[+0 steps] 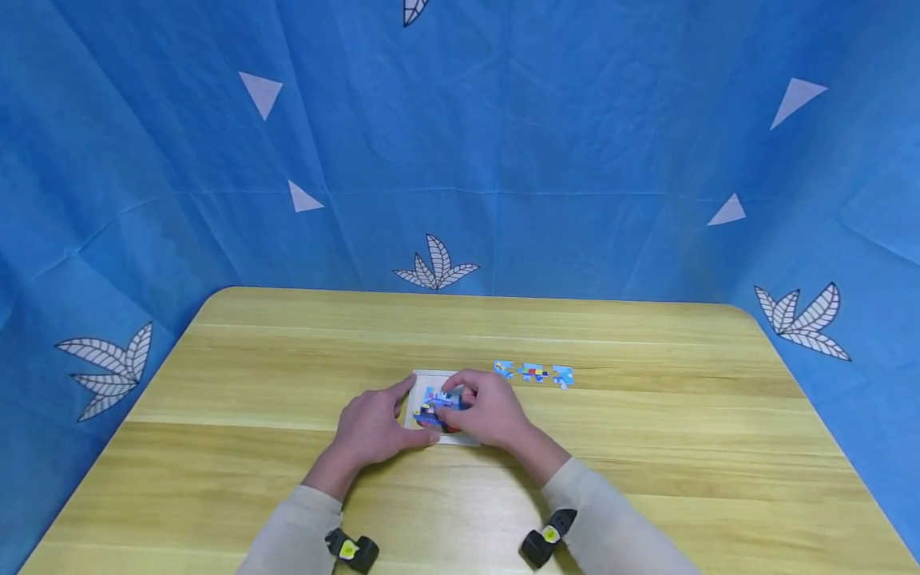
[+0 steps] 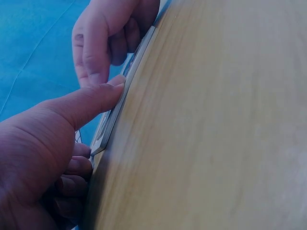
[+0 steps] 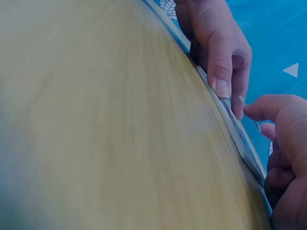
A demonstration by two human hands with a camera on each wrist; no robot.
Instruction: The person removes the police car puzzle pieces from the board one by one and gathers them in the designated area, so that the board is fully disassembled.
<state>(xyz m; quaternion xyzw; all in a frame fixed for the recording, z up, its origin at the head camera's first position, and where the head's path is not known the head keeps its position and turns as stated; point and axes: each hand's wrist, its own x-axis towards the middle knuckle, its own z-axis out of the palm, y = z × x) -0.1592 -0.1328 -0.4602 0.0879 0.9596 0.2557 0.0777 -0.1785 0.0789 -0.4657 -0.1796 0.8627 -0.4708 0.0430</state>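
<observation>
A small pale-framed puzzle board [image 1: 460,439] lies on the table, bearing part of a colourful, mostly blue picture. My left hand [image 1: 374,427] holds the board at its left side, thumb on the near edge and the other fingers beside the left edge; the left wrist view shows this thumb [image 2: 103,98] on the rim. Over the board's right part, my right hand [image 1: 496,411] pinches a thin puzzle piece [image 3: 257,126] between thumb and index finger, tilted and seen nearly edge-on in the right wrist view. The piece's printed face and the board's right part are largely hidden.
Beyond the right hand lie three loose puzzle pieces [image 1: 533,372] in a row, blue with bright patches. The wooden table [image 1: 647,447] reaches back to a blue cloth [image 1: 575,160] printed with leaves and triangles. Each sleeve carries a black wrist strap.
</observation>
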